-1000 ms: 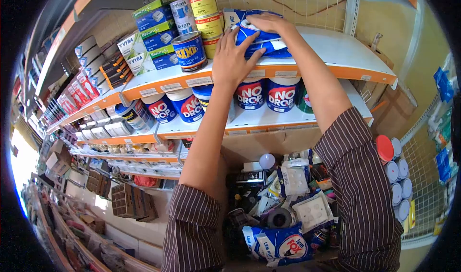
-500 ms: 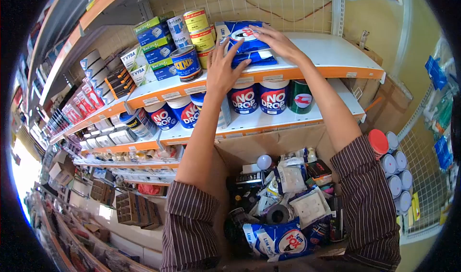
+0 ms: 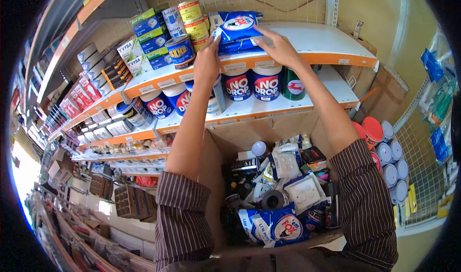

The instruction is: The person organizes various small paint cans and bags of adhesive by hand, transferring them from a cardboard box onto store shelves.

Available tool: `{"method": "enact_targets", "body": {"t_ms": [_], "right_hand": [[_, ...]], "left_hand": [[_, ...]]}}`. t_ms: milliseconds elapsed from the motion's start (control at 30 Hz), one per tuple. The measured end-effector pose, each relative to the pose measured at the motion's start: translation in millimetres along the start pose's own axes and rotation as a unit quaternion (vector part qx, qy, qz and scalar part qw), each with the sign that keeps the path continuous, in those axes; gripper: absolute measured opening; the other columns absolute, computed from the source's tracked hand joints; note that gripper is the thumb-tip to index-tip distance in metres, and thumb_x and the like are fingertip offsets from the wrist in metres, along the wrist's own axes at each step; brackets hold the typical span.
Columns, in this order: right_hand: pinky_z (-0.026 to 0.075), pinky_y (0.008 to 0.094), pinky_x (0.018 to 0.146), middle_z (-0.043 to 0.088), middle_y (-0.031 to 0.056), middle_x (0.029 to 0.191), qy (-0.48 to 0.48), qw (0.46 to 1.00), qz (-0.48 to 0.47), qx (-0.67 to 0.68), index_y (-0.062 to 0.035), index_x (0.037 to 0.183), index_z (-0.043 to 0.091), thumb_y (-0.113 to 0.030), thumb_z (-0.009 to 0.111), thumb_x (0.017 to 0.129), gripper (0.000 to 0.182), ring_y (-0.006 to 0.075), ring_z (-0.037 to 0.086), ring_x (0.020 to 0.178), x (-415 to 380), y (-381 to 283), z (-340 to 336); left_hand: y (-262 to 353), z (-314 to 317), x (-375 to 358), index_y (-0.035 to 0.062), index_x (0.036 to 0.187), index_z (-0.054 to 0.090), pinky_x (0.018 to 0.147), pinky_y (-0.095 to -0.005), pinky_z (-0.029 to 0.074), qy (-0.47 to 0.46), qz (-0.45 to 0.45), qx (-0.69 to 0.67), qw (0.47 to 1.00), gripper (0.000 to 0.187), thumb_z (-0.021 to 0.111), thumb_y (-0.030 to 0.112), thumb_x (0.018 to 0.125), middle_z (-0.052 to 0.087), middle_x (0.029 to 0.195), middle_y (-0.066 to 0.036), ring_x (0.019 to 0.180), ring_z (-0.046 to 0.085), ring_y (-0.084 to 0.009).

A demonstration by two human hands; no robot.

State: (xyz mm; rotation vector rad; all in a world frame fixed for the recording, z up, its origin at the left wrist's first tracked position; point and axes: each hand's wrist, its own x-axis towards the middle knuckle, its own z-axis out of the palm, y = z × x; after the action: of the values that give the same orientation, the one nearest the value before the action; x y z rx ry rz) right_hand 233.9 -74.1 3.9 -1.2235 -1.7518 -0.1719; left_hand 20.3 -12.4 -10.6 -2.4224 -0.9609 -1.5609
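Note:
A stack of blue and white Fox glue packets (image 3: 237,28) lies on the upper shelf (image 3: 317,39), beside several paint cans. My left hand (image 3: 207,63) is at the stack's left edge with its fingers bent together; what they grip, if anything, is hidden. On the right side, my right hand (image 3: 278,47) touches the packets with its fingers stretched out and apart. Below my arms stands a cardboard box (image 3: 261,125) full of mixed goods, with another Fox glue packet (image 3: 288,228) on top near its front.
No Drop tubs (image 3: 238,85) line the lower shelf under the packets. A blue can (image 3: 180,51) and yellow cans (image 3: 196,27) stand left of the stack. At the right are stacked round tubs (image 3: 391,174) and a wire mesh rack (image 3: 425,176).
My left hand has moved from the top of the packets down to their left edge, and its fingers have drawn together. The view has shifted slightly; the packets look straighter.

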Motion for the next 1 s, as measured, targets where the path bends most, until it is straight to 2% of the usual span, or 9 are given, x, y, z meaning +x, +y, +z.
{"method": "enact_targets", "body": {"t_ms": [200,367,467,600,633,733,800,833,1000], "right_hand": [[0.035,0.0340,0.093,0.050,0.0141,0.118,0.086,0.993,-0.078,0.000,-0.0071,0.118,0.049,-0.024,0.054,0.084,0.039,0.0288,0.046,0.111,-67,-40,-26],[0.039,0.0342,0.089,0.054,0.0119,0.111,-0.167,0.986,-0.015,0.017,-0.0078,0.106,0.057,-0.016,0.060,0.079,0.028,0.0266,0.050,0.105,-164,-67,-40],[0.040,0.0359,0.089,0.055,0.0140,0.106,-0.259,0.960,0.016,0.106,-0.0095,0.104,0.059,-0.018,0.060,0.078,0.027,0.0280,0.051,0.102,-217,-68,-28],[0.044,0.0348,0.078,0.059,0.0151,0.093,-0.464,0.869,0.134,0.103,-0.0060,0.100,0.060,-0.020,0.062,0.076,0.028,0.0269,0.056,0.090,-260,-90,-23],[0.045,0.0347,0.077,0.059,0.0148,0.094,-0.499,0.849,0.141,0.106,-0.0051,0.099,0.060,-0.021,0.063,0.076,0.029,0.0264,0.058,0.087,-269,-91,-21],[0.046,0.0347,0.074,0.059,0.0145,0.095,-0.590,0.784,0.161,0.105,-0.0036,0.097,0.059,-0.025,0.066,0.073,0.033,0.0260,0.060,0.081,-301,-91,-14],[0.046,0.0351,0.075,0.059,0.0149,0.093,-0.637,0.744,0.177,0.091,-0.0040,0.097,0.060,-0.029,0.069,0.070,0.038,0.0269,0.059,0.083,-322,-98,-14],[0.045,0.0360,0.075,0.060,0.0142,0.087,-0.601,0.786,0.126,0.067,-0.0047,0.095,0.060,-0.032,0.073,0.063,0.044,0.0286,0.058,0.086,-333,-102,-15],[0.045,0.0370,0.069,0.060,0.0124,0.080,-0.599,0.788,0.141,0.021,-0.0035,0.085,0.060,-0.029,0.075,0.059,0.040,0.0291,0.058,0.081,-335,-110,-13]], "left_hand": [[30,-52,-50,0.0074,0.120,0.048,0.089,-0.0376,0.040,0.000,0.052,0.017,0.999,0.038,0.052,0.008,0.082,0.049,0.116,-0.019,0.109,0.046,-0.0351],[46,-78,-151,0.0026,0.104,0.058,0.075,-0.0352,0.046,-0.209,-0.065,-0.133,0.967,0.026,0.057,0.009,0.079,0.060,0.097,-0.016,0.087,0.059,-0.0309],[57,-78,-204,0.0033,0.113,0.053,0.086,-0.0345,0.043,-0.518,-0.138,-0.176,0.826,0.035,0.058,0.017,0.082,0.058,0.108,-0.016,0.098,0.056,-0.0262],[80,-57,-260,0.0036,0.115,0.052,0.087,-0.0344,0.042,-0.728,-0.053,-0.171,0.662,0.050,0.064,0.032,0.076,0.057,0.109,-0.017,0.102,0.054,-0.0279],[86,-53,-273,0.0024,0.111,0.055,0.084,-0.0331,0.045,-0.715,-0.007,-0.172,0.677,0.057,0.069,0.038,0.069,0.060,0.103,-0.016,0.098,0.057,-0.0277],[109,-44,-283,0.0015,0.104,0.058,0.081,-0.0328,0.046,-0.787,-0.072,-0.177,0.586,0.061,0.072,0.044,0.063,0.062,0.096,-0.017,0.091,0.059,-0.0275],[111,-39,-303,0.0007,0.097,0.059,0.075,-0.0326,0.048,-0.759,-0.065,-0.216,0.611,0.062,0.072,0.049,0.061,0.063,0.087,-0.017,0.083,0.061,-0.0276],[114,-39,-308,0.0006,0.096,0.059,0.074,-0.0329,0.048,-0.744,-0.051,-0.218,0.629,0.061,0.072,0.049,0.061,0.063,0.085,-0.017,0.082,0.061,-0.0276],[115,-30,-318,0.0015,0.093,0.057,0.067,-0.0351,0.046,-0.727,-0.046,-0.229,0.646,0.055,0.078,0.036,0.056,0.061,0.079,-0.015,0.075,0.060,-0.0279]]}}
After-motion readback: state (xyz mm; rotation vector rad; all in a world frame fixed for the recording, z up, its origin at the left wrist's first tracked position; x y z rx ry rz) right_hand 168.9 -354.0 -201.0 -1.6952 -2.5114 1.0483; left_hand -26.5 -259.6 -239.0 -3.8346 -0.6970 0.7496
